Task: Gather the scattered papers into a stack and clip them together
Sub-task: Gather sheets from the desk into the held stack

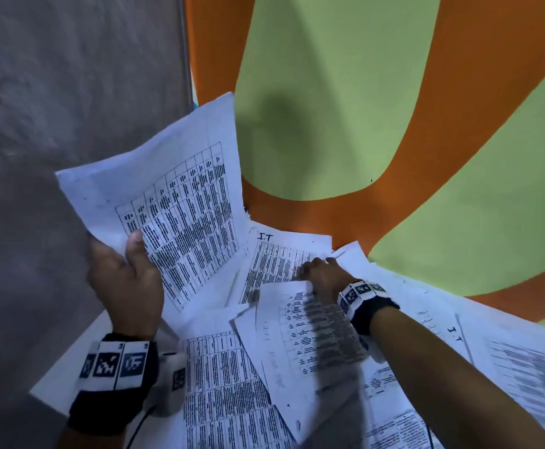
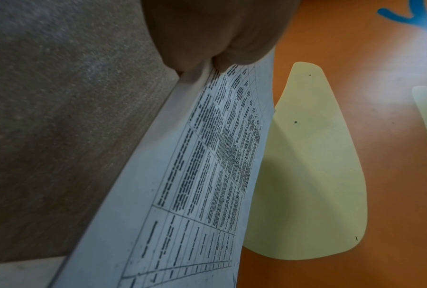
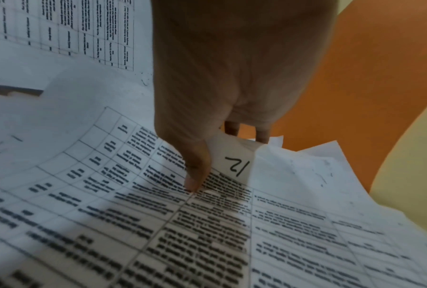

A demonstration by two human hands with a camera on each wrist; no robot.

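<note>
My left hand [image 1: 125,251] holds a sheaf of printed papers [image 1: 174,189] tilted up over the table's left edge, thumb on top and fingers behind. In the left wrist view the left hand [image 2: 207,66] pinches the sheaf [image 2: 207,175] at its edge. My right hand [image 1: 316,267] reaches forward onto a table-printed sheet [image 1: 277,264] lying on the table. The right wrist view shows the right hand [image 3: 207,165] with its thumb [image 3: 195,181] on that sheet [image 3: 158,194], while a corner marked "12" [image 3: 234,165] curls up between the thumb and the fingers beyond. More loose sheets [image 1: 225,384] overlap under my right forearm.
The table [image 1: 329,92] is orange with large green shapes and bare beyond the papers. Its left edge drops to a grey floor [image 1: 70,92]. Further sheets [image 1: 523,367] spread to the right front. A white device with a cable [image 1: 170,384] hangs by my left wrist.
</note>
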